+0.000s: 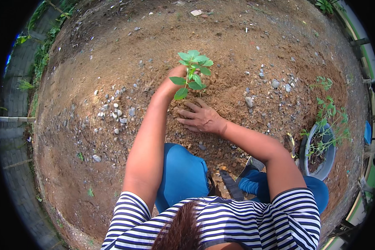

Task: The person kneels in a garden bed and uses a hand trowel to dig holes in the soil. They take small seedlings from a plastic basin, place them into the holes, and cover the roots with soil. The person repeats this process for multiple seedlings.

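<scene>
A young green leafy plant [192,73] stands in loose brown soil [178,128] in front of me. My left hand [178,74] is at the far side of its stem, partly covered by the leaves; its fingers are hidden, so whether they grip the stem cannot be told. Just on the near side of the plant, my right hand [201,118] lies palm down on the soil, fingers spread and pointing left, holding nothing.
At the right stands a grey round tub [328,159] with leafy stems in it. Pebbles [115,109] lie to the left, and more stones [275,83] to the right. A block-paved strip [14,137] runs along the left edge. My knees are close below my hands.
</scene>
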Demonstrator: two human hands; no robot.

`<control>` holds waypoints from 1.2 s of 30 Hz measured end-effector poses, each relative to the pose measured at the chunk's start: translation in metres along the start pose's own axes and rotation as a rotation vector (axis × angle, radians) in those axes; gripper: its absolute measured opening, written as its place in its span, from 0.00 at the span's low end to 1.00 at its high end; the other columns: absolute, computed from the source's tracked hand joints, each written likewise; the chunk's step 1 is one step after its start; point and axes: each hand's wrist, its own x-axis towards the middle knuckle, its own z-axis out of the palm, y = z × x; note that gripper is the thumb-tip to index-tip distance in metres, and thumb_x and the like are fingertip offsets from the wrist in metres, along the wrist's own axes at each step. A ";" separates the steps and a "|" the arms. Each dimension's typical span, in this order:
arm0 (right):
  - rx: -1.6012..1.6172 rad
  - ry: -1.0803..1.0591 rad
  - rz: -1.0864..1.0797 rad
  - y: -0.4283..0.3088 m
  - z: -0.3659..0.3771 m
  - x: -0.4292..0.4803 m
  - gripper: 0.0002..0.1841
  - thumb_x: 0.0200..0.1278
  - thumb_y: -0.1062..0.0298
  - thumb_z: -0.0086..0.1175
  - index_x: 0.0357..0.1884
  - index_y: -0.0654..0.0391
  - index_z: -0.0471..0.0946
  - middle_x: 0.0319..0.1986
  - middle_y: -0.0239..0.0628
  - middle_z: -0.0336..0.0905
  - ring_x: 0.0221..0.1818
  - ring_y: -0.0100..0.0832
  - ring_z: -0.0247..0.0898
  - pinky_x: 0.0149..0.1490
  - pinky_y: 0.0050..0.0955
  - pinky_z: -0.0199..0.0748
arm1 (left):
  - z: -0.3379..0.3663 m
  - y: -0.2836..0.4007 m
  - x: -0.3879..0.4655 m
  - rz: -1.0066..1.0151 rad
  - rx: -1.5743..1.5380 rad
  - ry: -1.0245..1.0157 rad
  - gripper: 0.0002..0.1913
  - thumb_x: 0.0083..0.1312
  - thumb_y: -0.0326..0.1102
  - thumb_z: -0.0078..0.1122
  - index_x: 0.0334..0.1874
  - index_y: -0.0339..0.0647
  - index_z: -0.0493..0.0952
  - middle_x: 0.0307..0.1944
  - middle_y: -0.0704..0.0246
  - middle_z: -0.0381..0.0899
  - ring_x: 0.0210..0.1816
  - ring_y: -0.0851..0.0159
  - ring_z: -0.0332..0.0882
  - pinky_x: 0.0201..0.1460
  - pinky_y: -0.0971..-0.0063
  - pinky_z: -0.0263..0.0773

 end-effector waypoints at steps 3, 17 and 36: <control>0.071 0.028 -0.009 0.005 -0.005 0.007 0.18 0.54 0.55 0.54 0.47 0.44 0.72 0.55 0.29 0.64 0.59 0.40 0.58 0.60 0.46 0.59 | 0.006 0.004 -0.002 0.009 -0.026 0.027 0.19 0.64 0.33 0.51 0.58 0.41 0.67 0.41 0.70 0.75 0.41 0.72 0.73 0.42 0.76 0.70; -0.012 0.301 0.637 0.012 -0.029 -0.001 0.36 0.40 0.40 0.63 0.50 0.52 0.73 0.48 0.37 0.70 0.55 0.43 0.61 0.59 0.48 0.53 | 0.003 -0.004 -0.002 0.089 -0.059 0.071 0.17 0.66 0.35 0.51 0.54 0.36 0.67 0.43 0.65 0.75 0.42 0.69 0.73 0.43 0.71 0.72; 0.137 0.111 0.953 0.032 -0.020 -0.032 0.40 0.33 0.70 0.70 0.56 0.58 0.66 0.49 0.43 0.70 0.53 0.44 0.64 0.58 0.36 0.63 | 0.001 -0.010 0.011 0.129 0.218 0.043 0.19 0.63 0.35 0.55 0.54 0.38 0.67 0.43 0.66 0.75 0.41 0.69 0.73 0.46 0.71 0.71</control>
